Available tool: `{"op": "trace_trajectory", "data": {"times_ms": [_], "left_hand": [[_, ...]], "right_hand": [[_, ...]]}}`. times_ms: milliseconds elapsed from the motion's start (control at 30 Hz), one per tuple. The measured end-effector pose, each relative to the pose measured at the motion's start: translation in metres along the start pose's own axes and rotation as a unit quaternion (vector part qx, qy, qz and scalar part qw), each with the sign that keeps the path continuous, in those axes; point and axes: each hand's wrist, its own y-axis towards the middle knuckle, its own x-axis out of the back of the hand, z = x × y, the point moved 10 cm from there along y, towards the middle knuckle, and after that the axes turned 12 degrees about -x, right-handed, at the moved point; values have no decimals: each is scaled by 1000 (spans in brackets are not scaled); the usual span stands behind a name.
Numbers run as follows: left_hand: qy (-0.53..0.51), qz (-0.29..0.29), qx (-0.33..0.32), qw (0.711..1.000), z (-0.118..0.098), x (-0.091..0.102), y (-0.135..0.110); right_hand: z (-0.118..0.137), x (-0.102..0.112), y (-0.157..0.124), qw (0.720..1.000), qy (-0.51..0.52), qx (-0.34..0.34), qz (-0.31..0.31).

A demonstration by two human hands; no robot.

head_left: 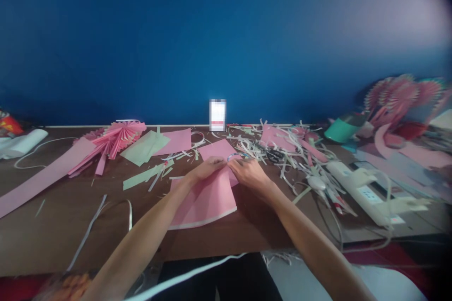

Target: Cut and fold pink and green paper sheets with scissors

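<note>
A pink paper sheet (208, 200) with a white strip along its near edge hangs from my left hand (213, 164). The fingers of that hand are closed on the sheet's upper part. Beside it, my right hand (249, 170) is curled around what looks like a pair of scissors (233, 155), with a bluish curved handle showing above the fingers. The blades are hidden. Both hands nearly meet at the paper's top right. Behind them lies another pink sheet (218, 148) on the brown table (261, 230).
Paper strips (247, 141) are heaped right of centre. Pink folded fans (122, 136) and green paper (145, 147) lie left. A phone (217, 115) stands against the blue wall. At right are a power strip (360, 193), cables, a green roll (341, 129) and more fans (395, 96).
</note>
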Motion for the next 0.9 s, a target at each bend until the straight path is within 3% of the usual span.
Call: {"op": "trace_trajectory", "data": {"times_ms": [133,233,333,400,433,533,600,733,900], "left_hand": [[4,7,-7,1000,-3,-2,0],[13,-27,3,1000,3,10,-4],[23,-91,8,996,7,31,-7],[41,-100,9,994,7,35,-7],[59,-94,7,994,6,34,-6],[116,-79,1,990,2,28,-4],[122,-73,6,990,1,23,-4],[97,-67,1,993,-4,19,-5],[92,-2,9,996,-3,8,-5]], "right_hand": [[2,0,0,1000,11,7,6],[-14,7,-4,1000,15,-4,4],[-65,25,-9,988,35,-137,-57],[-95,29,-13,969,54,-224,-85],[-99,24,-12,969,61,-230,-72],[-84,-7,-3,980,89,-177,24],[-75,-22,0,980,93,-167,52],[-69,-33,0,980,86,-167,69],[-79,-39,0,970,57,-225,75]]}}
